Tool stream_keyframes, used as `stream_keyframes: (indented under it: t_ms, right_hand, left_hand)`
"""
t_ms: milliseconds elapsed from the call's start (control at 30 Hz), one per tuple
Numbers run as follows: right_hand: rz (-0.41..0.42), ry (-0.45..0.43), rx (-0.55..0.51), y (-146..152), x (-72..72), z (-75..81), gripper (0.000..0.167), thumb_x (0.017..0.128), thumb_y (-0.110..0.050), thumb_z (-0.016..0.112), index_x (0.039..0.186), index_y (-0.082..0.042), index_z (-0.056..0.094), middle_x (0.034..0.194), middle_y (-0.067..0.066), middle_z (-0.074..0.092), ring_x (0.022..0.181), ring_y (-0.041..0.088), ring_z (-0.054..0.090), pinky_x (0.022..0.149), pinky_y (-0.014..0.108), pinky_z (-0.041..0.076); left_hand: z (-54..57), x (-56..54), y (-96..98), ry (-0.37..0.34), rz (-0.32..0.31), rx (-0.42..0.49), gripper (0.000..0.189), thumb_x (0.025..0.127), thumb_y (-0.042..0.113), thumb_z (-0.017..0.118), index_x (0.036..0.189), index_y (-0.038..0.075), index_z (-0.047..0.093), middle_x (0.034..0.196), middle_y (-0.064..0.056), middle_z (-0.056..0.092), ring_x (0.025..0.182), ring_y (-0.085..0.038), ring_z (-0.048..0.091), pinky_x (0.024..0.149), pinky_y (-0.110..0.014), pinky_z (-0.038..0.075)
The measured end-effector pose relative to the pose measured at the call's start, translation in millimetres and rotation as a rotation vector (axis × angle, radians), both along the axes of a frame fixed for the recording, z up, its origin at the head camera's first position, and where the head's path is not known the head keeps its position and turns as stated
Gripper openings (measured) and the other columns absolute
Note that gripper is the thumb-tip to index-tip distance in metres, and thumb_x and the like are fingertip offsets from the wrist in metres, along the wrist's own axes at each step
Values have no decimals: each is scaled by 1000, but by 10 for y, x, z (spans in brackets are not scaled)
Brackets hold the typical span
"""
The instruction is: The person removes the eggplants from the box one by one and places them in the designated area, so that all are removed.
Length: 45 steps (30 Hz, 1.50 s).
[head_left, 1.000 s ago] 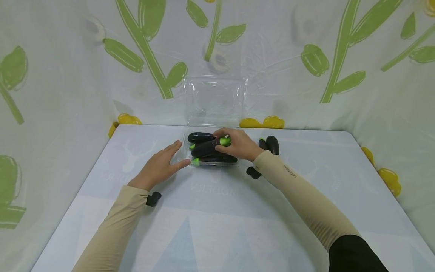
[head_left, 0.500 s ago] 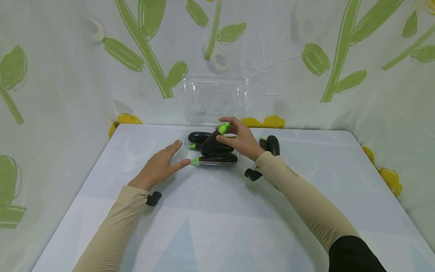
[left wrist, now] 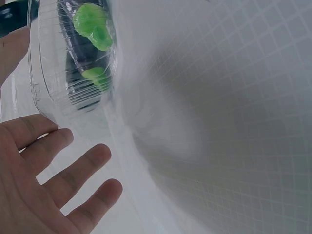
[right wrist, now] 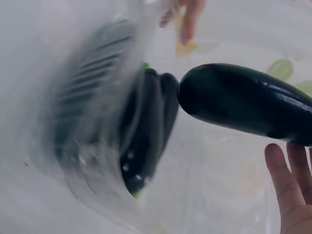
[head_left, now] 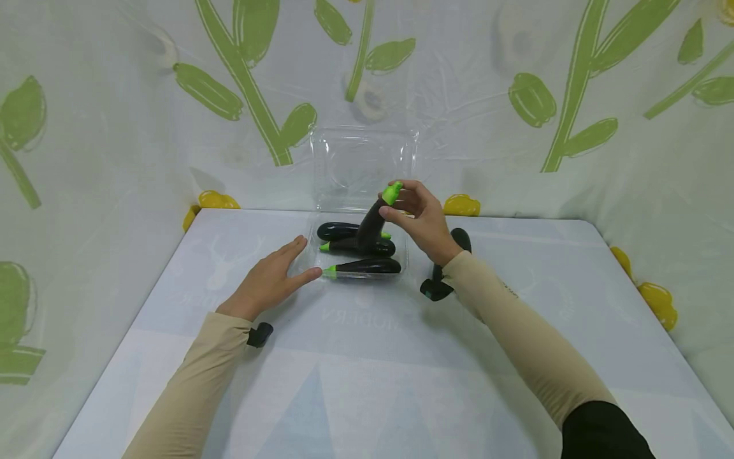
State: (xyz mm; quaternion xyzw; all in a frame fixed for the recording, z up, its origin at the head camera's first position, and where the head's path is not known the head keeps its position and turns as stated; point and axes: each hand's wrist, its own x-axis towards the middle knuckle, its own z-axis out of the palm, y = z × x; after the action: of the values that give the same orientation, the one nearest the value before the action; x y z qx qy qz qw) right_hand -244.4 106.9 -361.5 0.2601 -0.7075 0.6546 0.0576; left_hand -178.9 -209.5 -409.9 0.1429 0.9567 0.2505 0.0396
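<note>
The right hand (head_left: 421, 220) is pinching an eggplant (head_left: 371, 224) near its green cap (head_left: 392, 193), holding it tilted over the clear clamshell (head_left: 361, 169). Left of the clamshell, the left hand (head_left: 269, 280) is resting with fingers (left wrist: 80, 174) spread wide; three other eggplants (head_left: 368, 266) are lying inside.

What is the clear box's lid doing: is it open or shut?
Open: the lid stands up behind the box, leaving the eggplants inside uncovered.
</note>
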Motion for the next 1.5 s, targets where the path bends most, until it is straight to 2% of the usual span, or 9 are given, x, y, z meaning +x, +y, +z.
stream_keyframes:
  t_ms: [100,267,467,667,867,1033,1367,1500]
  right_hand:
    - [-3,12,-57,91,11,65,45,93,-1,72,136,-6,57,129,13,67,112,31,66,94,38,58]
    - [-17,-5,-95,281,31,142,46,94,-5,73,138,-7,58,130,12,66,115,29,64,93,37,58]
    - [-86,-5,-56,554,60,166,47,95,-8,72,141,-9,59,129,14,63,111,27,65,90,34,59]
    - [-171,-47,43,871,114,176,46,97,-18,71,141,-14,59,128,13,60,107,26,65,88,29,59]
    - [-251,-137,162,1178,168,121,58,97,-30,71,150,-19,51,130,13,62,110,18,66,86,26,59]
    - [-304,-204,223,1386,194,52,64,96,-37,71,154,-24,46,131,12,61,110,14,65,85,28,60]
    - [-334,-320,326,1699,181,-115,73,97,-40,69,159,-19,36,142,20,55,105,5,64,83,29,61]
    - [-315,-375,351,1791,152,-188,73,99,-38,67,159,-13,34,144,24,50,103,4,64,84,30,60]
  left_hand:
    - [1,0,3,-2,-2,-5,94,95,69,54,161,10,25,167,-8,23,152,-31,24,122,-52,23]
    - [15,-1,6,-14,-1,-9,95,94,70,53,162,9,25,167,-8,22,152,-32,23,122,-53,23]
    - [14,-3,15,-18,-1,-12,94,95,68,54,162,9,24,167,-9,22,152,-33,23,122,-54,23]
    - [22,-7,29,-19,0,-13,91,96,64,57,161,8,24,167,-9,22,152,-32,23,122,-54,23]
    - [25,-4,33,-19,-1,-14,91,97,63,57,161,8,25,167,-10,22,152,-32,23,122,-53,23]
    - [15,-9,27,-19,1,-15,91,97,63,57,161,8,24,167,-9,22,152,-33,23,122,-54,23]
    - [20,-4,22,-19,-2,-15,93,96,66,55,162,9,24,167,-8,21,153,-32,22,122,-53,22]
    - [18,-3,22,-23,-2,-13,95,95,70,53,162,10,24,168,-8,21,153,-32,22,122,-53,22]
